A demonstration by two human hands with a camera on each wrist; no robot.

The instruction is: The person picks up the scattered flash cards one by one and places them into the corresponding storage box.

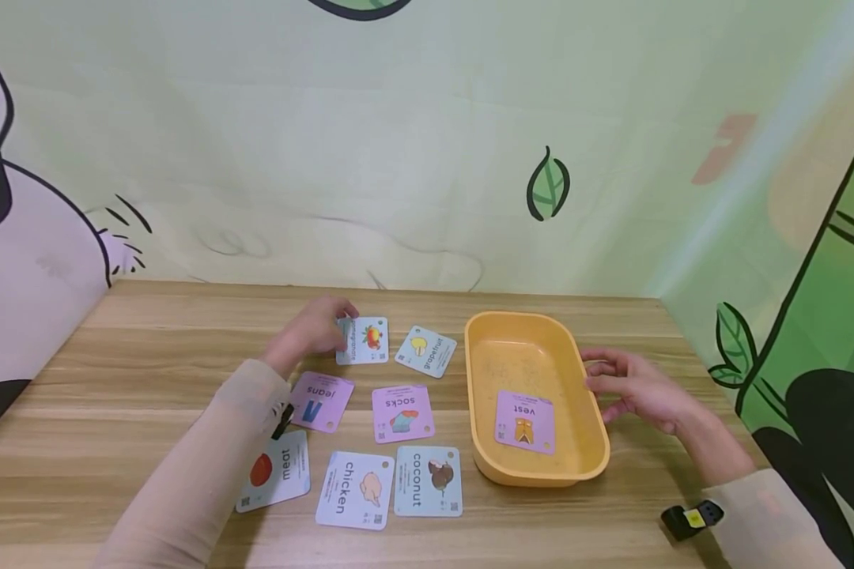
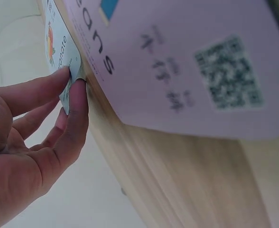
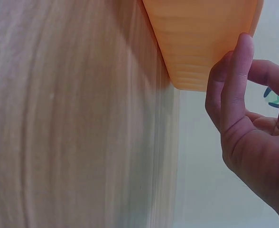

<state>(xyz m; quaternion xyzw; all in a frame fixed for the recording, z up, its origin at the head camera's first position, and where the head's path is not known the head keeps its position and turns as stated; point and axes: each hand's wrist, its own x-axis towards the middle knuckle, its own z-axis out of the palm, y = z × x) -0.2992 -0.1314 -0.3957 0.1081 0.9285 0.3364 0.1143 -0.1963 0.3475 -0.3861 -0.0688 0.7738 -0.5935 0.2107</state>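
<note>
At the back of the table, my left hand (image 1: 316,327) pinches the left edge of the pomegranate card (image 1: 372,344). The left wrist view shows the thumb on its face and a finger behind, with that edge raised. My right hand (image 1: 639,389) is at the right side of the yellow tub (image 1: 515,359), its fingers loosely bent against the rim and wall. In the right wrist view the tub's outer wall (image 3: 196,42) is beside the fingertips. A purple vest card (image 1: 525,421) lies inside the tub.
Left of the tub lie a grapefruit card (image 1: 425,352), a socks card (image 1: 402,414), a jeans card (image 1: 322,401), a meat card (image 1: 276,472), a chicken card (image 1: 356,490) and a coconut card (image 1: 428,482). Behind the wooden table (image 1: 171,332) hangs a printed cloth (image 1: 413,158).
</note>
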